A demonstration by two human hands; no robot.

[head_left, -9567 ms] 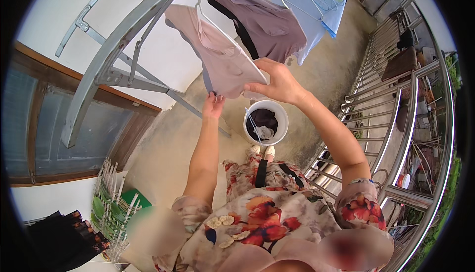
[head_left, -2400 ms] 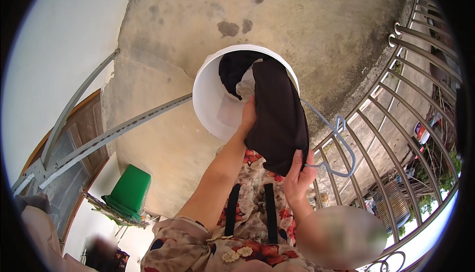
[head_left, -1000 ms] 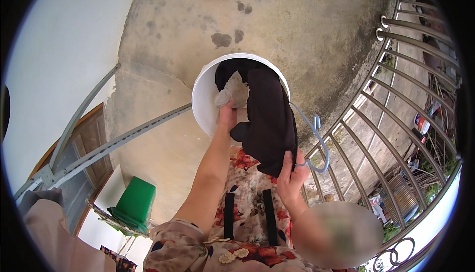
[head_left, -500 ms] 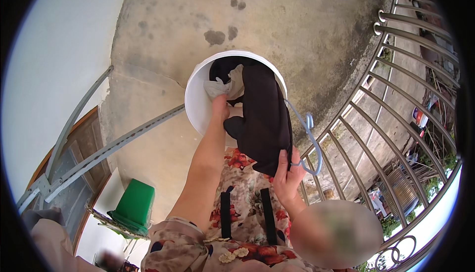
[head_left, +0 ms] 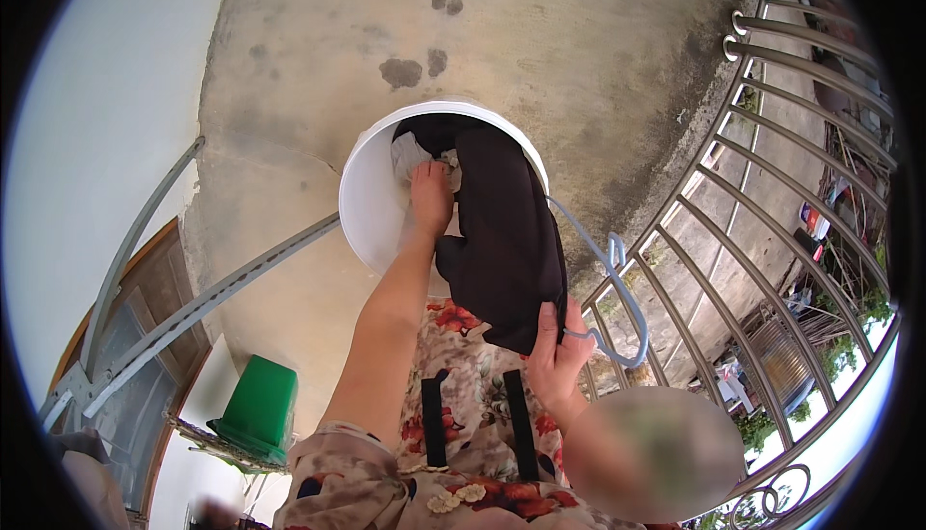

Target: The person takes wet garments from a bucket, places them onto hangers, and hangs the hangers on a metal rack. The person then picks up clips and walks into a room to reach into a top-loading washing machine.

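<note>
A dark garment [head_left: 502, 231] hangs over the near right rim of a white bucket [head_left: 362, 212], its upper part lying inside. My right hand [head_left: 559, 356] pinches the garment's near end, thumb on top. A pale blue clothes hanger [head_left: 632, 327] runs from that grip up along the garment's right side, partly hidden by it. Inside the bucket, my left hand [head_left: 431, 197] has its fingers curled on a light grey cloth [head_left: 410, 154]; the fingertips are hidden. More dark cloth [head_left: 434, 130] lies at the bucket's far side.
A metal railing [head_left: 714, 231] curves along the right. On the left, grey metal bars [head_left: 222, 298] reach out from the white wall [head_left: 116, 77] toward the bucket. A green container [head_left: 256, 400] stands at lower left. The concrete floor [head_left: 579, 38] has dark wet spots.
My left hand has turned and risen slightly, so more of its back shows over the light cloth. The hanger has swung a little down and right. The view has shifted slightly.
</note>
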